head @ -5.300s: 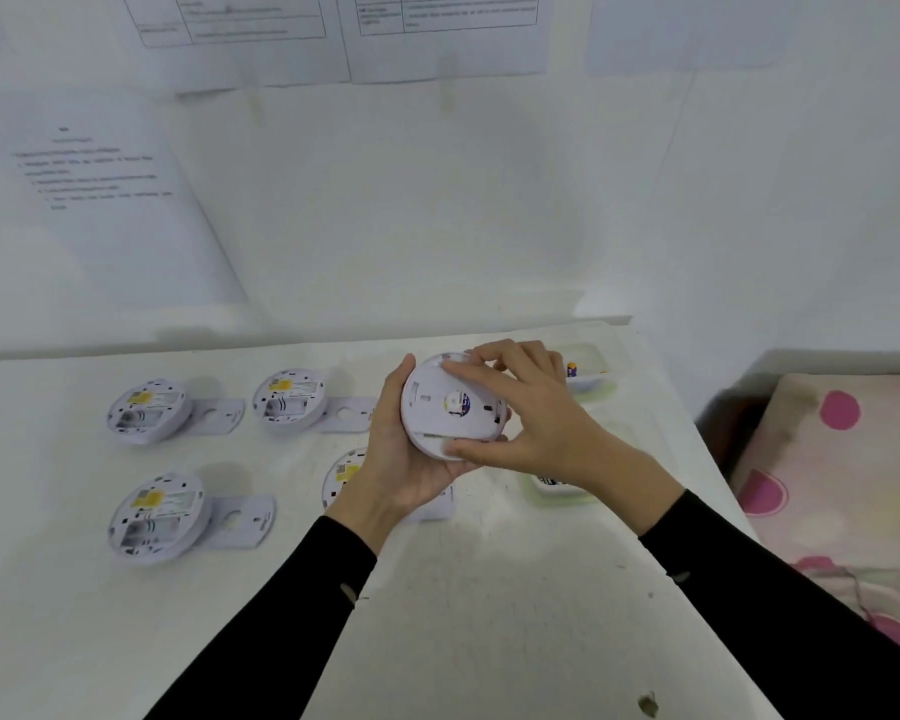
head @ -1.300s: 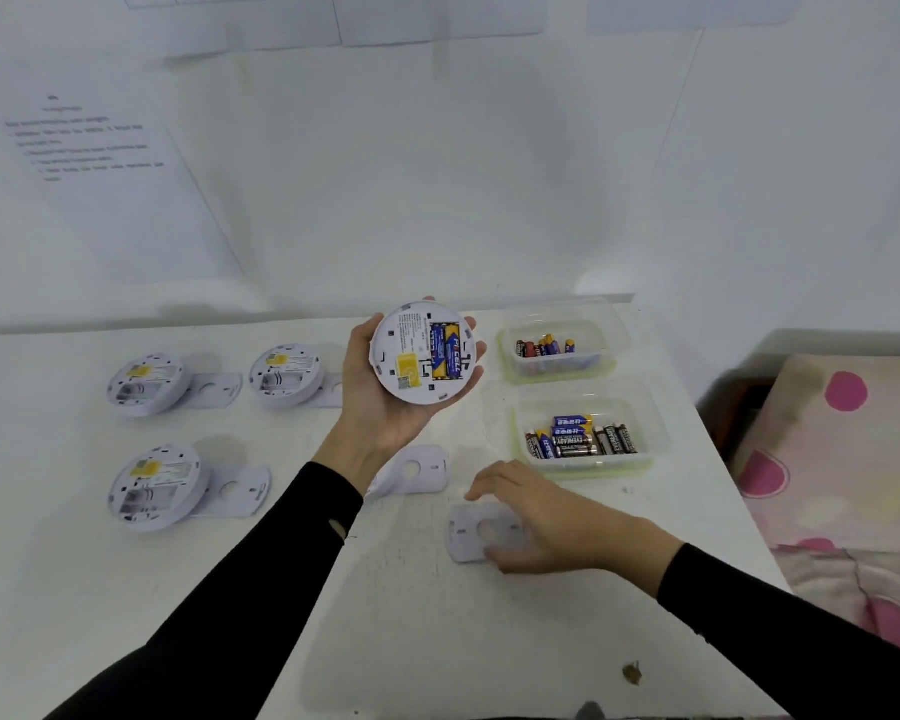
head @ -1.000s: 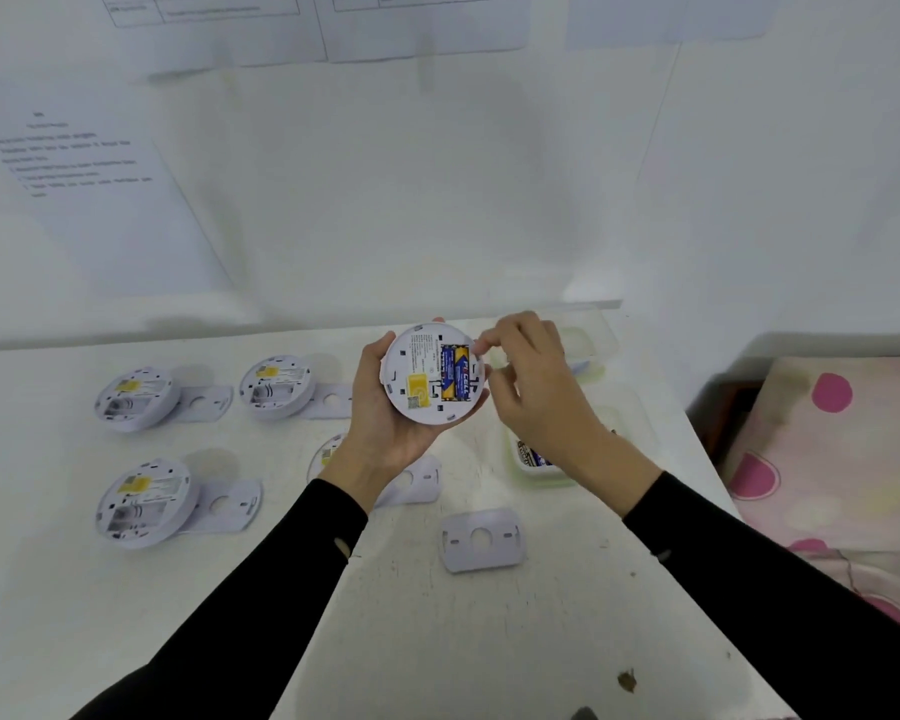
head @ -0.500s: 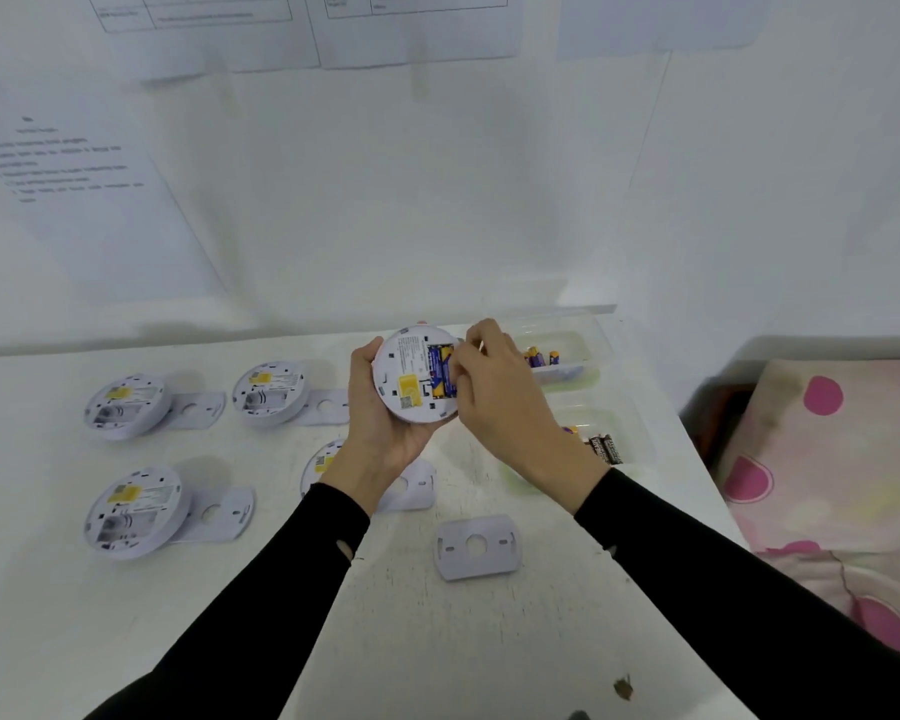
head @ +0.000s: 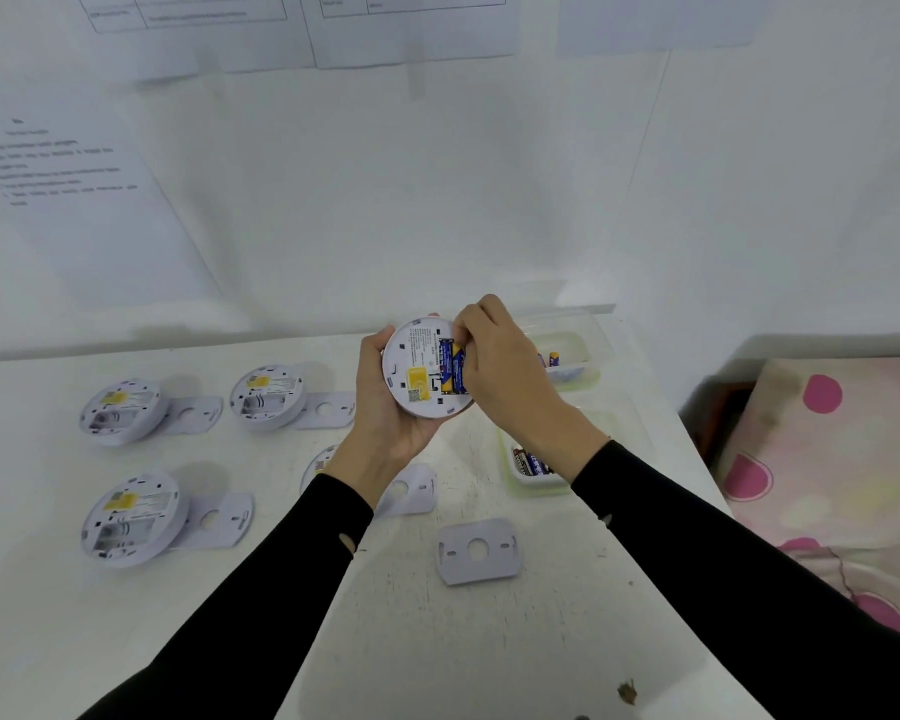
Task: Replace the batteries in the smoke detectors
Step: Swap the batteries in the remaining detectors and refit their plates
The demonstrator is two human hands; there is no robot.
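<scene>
My left hand (head: pixel 391 407) grips a round white smoke detector (head: pixel 418 374) above the table, its back facing me. The open compartment shows blue and yellow batteries (head: pixel 451 374). My right hand (head: pixel 505 371) covers the detector's right side, its fingertips pinching the top end of a battery in the compartment. Three more opened detectors lie on the table to the left: (head: pixel 121 410), (head: pixel 267 397), (head: pixel 131 519). A fourth detector (head: pixel 319 466) is mostly hidden under my left wrist.
A loose white cover plate (head: pixel 478 550) lies in front of me; others sit beside the detectors. Two clear trays of batteries stand at the right: far (head: pixel 567 361), near (head: pixel 528 467). The table (head: pixel 489 641) ends at right, by a pink-spotted cloth (head: pixel 827 449).
My right hand left the cover plate on the table and came up to the detector's battery compartment. Its fingers now pinch a battery there. The left hand kept holding the detector.
</scene>
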